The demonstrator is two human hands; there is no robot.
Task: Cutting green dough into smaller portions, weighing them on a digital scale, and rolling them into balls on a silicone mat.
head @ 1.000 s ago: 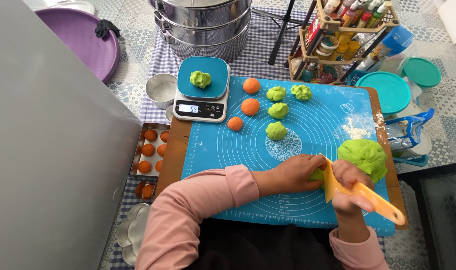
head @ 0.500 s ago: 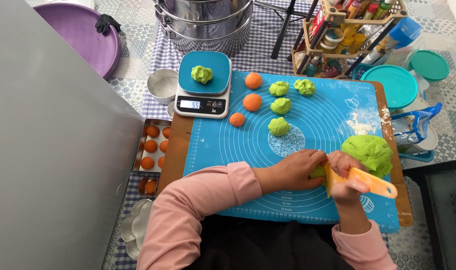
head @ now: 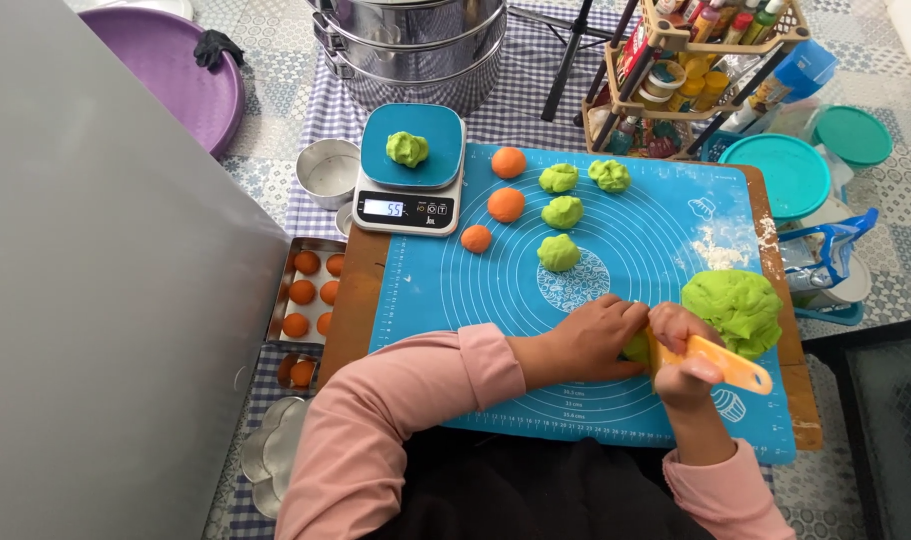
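Observation:
My left hand rests on the blue silicone mat, fingers pinching a small green dough piece. My right hand grips an orange dough scraper pressed down beside that piece. A big lump of green dough lies just right of both hands. Several green dough balls and three orange balls sit farther up the mat. A green piece lies on the kitchen scale.
A metal tray of orange balls sits left of the wooden board. A small metal cup, a steel steamer, a purple basin, a rack of bottles and teal lids ring the far edge.
Both hands stay close together at the small green piece. The scraper has tipped slightly and the view has shifted a little; the dough balls and scale are unchanged.

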